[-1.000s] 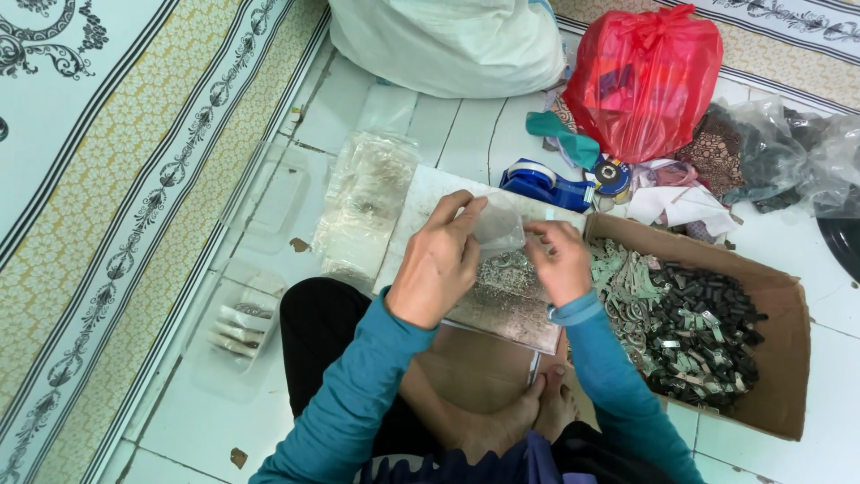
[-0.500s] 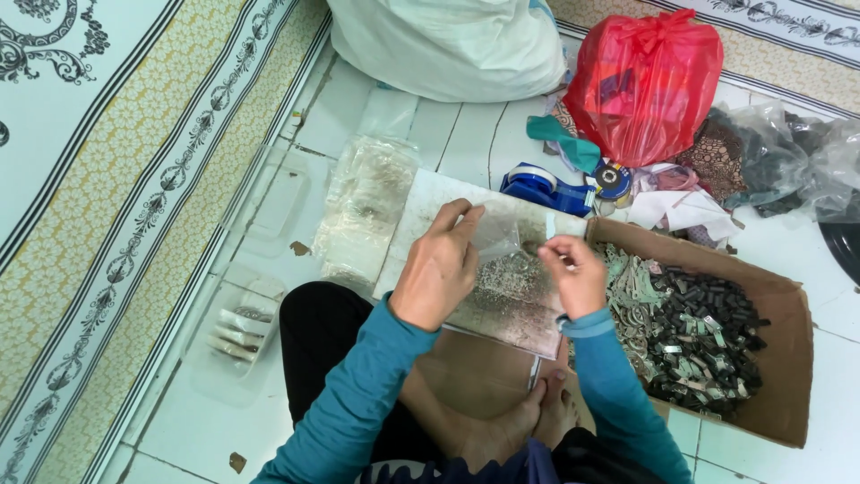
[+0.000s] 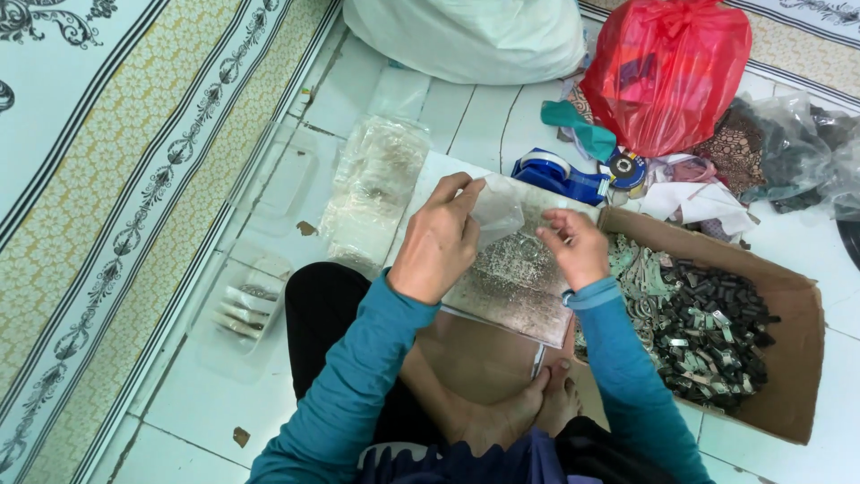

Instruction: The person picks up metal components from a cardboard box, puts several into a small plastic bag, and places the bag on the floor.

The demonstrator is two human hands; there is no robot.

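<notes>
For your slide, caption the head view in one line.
Left hand and right hand hold a small clear bag above a tray.

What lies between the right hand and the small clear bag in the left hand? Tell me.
Nothing visible. The left hand pinches the small clear bag by its edge over the flat board on the lap. The right hand sits just beside the bag, with only an open gap above the board between them.

Home floor used as workspot: white tiled floor (image 3: 224, 394), patterned mat (image 3: 116, 161), cardboard box (image 3: 788, 358) of small parts.
</notes>
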